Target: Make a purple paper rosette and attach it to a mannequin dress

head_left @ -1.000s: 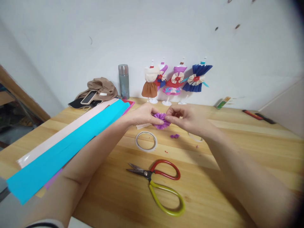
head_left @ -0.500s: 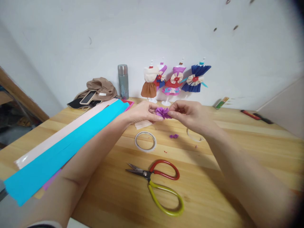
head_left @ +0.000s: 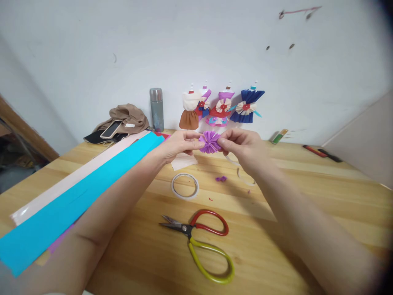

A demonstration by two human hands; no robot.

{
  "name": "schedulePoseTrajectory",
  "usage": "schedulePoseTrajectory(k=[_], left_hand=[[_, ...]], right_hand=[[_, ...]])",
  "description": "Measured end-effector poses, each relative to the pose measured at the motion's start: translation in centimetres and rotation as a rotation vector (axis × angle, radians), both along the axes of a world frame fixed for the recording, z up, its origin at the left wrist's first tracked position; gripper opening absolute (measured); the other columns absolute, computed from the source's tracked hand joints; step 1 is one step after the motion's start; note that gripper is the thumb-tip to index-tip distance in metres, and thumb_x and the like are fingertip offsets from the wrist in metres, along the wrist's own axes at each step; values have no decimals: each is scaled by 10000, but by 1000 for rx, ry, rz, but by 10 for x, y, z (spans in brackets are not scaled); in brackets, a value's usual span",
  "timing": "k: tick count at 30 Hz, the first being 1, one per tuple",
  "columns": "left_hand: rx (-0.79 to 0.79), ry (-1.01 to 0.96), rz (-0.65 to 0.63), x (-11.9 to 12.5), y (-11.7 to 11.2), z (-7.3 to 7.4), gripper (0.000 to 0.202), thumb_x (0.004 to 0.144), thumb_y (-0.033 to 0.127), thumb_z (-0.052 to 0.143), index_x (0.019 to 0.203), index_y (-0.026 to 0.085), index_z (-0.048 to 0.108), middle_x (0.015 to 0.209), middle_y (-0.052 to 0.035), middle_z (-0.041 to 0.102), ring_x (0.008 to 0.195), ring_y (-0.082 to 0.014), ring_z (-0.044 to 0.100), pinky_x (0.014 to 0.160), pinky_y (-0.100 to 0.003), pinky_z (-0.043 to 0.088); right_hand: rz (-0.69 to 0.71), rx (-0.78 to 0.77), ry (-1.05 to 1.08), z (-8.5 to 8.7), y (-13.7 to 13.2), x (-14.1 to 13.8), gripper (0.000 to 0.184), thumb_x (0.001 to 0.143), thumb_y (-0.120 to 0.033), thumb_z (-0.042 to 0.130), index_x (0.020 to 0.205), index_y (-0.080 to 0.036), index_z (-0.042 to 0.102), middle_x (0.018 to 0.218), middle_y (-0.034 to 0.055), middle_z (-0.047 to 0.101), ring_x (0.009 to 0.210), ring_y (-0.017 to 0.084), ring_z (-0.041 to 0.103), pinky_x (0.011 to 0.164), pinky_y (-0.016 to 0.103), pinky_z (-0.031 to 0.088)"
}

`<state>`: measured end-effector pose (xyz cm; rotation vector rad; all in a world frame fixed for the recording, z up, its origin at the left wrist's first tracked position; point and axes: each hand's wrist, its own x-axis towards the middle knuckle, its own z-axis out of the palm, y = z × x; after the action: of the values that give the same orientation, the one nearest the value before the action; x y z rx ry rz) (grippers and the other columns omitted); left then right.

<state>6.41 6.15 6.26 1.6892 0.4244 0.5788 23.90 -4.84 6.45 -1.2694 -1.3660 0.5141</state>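
A round, pleated purple paper flower (head_left: 210, 142) is held above the table between both hands. My left hand (head_left: 181, 144) pinches its left edge between thumb and fingers. At the opposite edge, the thumb and fingers of my right hand (head_left: 239, 145) grip it too. Below lies a small purple paper scrap (head_left: 221, 179). A roll of white tape (head_left: 185, 186) rests nearer to me, and a pale paper strip (head_left: 184, 161) lies under my left hand. Scissors (head_left: 187, 229) with one red and one yellow handle lie in front, their blades slightly apart.
Several small dress forms (head_left: 222, 107) in paper outfits stand along the wall. Long blue paper (head_left: 82, 192) runs along the left side. Behind it are a phone (head_left: 111, 129), a brown cloth (head_left: 132, 116) and a steel flask (head_left: 156, 110). A red-and-black cutter (head_left: 322, 153) lies far right.
The purple flower has been spread from a bunched, side-on shape into a rounder disc facing me. Both hands still hold it. The view has shifted slightly.
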Motion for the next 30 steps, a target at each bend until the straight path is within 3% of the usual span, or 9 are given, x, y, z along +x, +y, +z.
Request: schedulePoseTrajectory(k=[2,4,10,13,19,25,30], left_hand=[[41,-20,-52,-1,-5,3,372,681,371,801,957,133,730,914,-56,713,863,-137,619,749,-258,465],[31,-63,-113,1,-9,4,327,694,349,787,937,137,729,948,-63,722,928,-150,628,813,-271,469],[-143,-121,-112,8,-12,-3,324,648,320,837,855,116,694,755,-34,677,681,-108,625,683,-265,503],[-162,-128,-84,7,-11,-2,299,654,316,836,807,106,688,721,-33,671,643,-96,618,644,-242,497],[-198,-139,8,6,-13,1,201,703,261,758,809,99,703,756,-43,672,695,-104,616,650,-239,508],[-230,-177,35,7,-14,1,176,706,247,736,783,95,694,705,-39,660,656,-105,617,630,-241,515],[-203,-181,51,6,-12,3,206,668,258,764,777,96,697,681,-30,657,640,-109,621,618,-237,516]], right_hand=[[4,8,73,-2,2,-1,320,672,-500,786,634,-241,603,555,-21,560,489,124,467,490,300,402],[11,16,115,-4,3,-2,310,684,-489,783,646,-244,597,557,-24,560,483,125,473,485,302,411],[21,34,173,-7,4,-2,271,695,-432,783,660,-238,597,547,-30,570,468,112,483,469,284,407],[59,40,175,-6,3,-2,235,697,-410,787,660,-241,628,558,-18,599,481,114,500,470,282,412],[79,136,7,-8,5,0,210,717,-394,797,664,-257,646,580,-21,610,473,117,508,434,265,413],[40,289,-298,-10,4,6,99,800,-290,720,717,-250,684,635,-25,644,547,124,561,509,270,442],[60,247,-415,-4,-2,14,128,794,-301,696,692,-223,691,667,-4,683,590,134,583,542,274,450]])
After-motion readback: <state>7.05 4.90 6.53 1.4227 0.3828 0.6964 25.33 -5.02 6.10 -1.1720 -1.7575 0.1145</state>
